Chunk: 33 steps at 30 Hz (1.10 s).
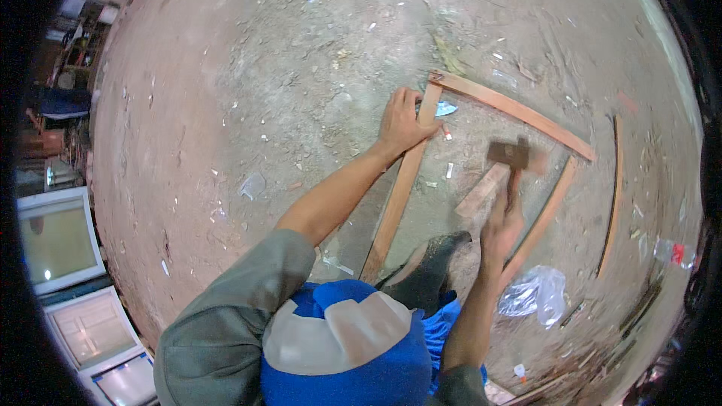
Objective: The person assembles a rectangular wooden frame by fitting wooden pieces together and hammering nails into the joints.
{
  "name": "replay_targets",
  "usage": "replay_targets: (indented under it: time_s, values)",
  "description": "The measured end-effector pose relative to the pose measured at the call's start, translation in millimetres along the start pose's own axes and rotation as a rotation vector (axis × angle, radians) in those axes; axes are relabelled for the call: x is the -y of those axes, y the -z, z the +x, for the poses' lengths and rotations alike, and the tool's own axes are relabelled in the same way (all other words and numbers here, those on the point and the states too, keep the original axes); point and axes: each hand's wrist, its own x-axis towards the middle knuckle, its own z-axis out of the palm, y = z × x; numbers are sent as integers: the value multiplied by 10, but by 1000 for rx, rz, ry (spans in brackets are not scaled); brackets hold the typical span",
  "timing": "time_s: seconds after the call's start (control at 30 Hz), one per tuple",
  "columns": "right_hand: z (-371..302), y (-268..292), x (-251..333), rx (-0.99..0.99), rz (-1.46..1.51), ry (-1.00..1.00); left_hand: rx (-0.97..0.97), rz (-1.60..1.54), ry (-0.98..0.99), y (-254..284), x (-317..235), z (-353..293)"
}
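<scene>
My left hand (404, 122) is closed around a wooden strip (402, 189) near its far end, where it meets a second wooden strip (519, 111) at a corner. My right hand (502, 230) grips the handle of a hammer (513, 155), whose head is smeared by motion. Below the hammer head lies a short wooden block (481, 191). A third wooden strip (543, 214) runs just right of my right hand, its far end close to the right end of the second strip. Beside my left fingers, a small light-blue item (445, 109) lies on the ground.
A loose wooden strip (612, 195) lies at the right, with a plastic bottle (674, 253) beyond it. Nearer me is a crumpled transparent plastic bag (535, 295). White-framed panels (94, 327) stand along the left edge. Scraps litter the dirt floor (248, 90).
</scene>
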Motion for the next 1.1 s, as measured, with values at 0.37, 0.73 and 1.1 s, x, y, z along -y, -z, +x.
replay_targets:
  time_s: [0.37, 0.73, 1.1]
  values:
    - [-1789, 1272, -1359, -286, -181, -505, -66, -327, 404, 316, -359, 95]
    - [-632, 1637, 788, -521, -45, 297, 505, -702, -204, 1668, -2538, 128]
    - [-529, 1845, 678, -424, -78, 383, 494, -578, -455, 1903, -2839, -442]
